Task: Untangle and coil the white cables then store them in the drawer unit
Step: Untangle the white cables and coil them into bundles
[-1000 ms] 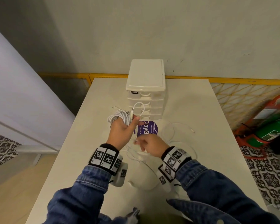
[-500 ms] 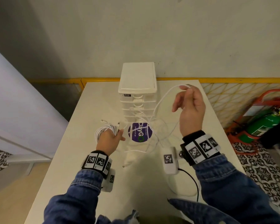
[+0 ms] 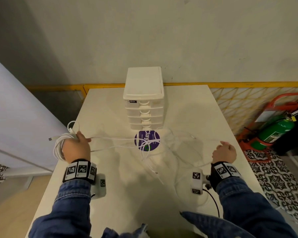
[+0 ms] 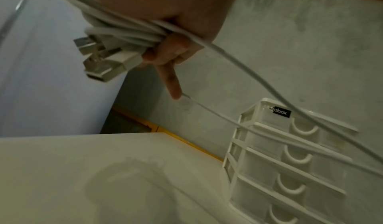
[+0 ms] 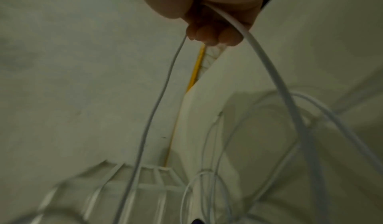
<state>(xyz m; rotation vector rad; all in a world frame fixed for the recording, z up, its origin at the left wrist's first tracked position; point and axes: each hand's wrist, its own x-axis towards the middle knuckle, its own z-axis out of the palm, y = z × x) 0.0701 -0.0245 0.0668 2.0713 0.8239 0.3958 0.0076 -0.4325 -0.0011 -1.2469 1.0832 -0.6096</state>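
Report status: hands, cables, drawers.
Left hand grips coiled cable bundle. Right hand pinches a strand, pulled taut. Loose tangle on table. Drawer unit shut.

A: Left hand (image 3: 76, 148)?
B: Raised at the left, back toward the head camera, fingers (image 4: 165, 53) curled round a bundle of cable loops (image 3: 58, 148); index finger out straight in the wrist view.
A: Right hand (image 3: 224, 154)?
B: Out wide at the right, fist closed, a cable strand (image 5: 157, 106) pinched in the curled fingers (image 5: 209, 34). Both forearms in denim sleeves, marker bands at the wrists.
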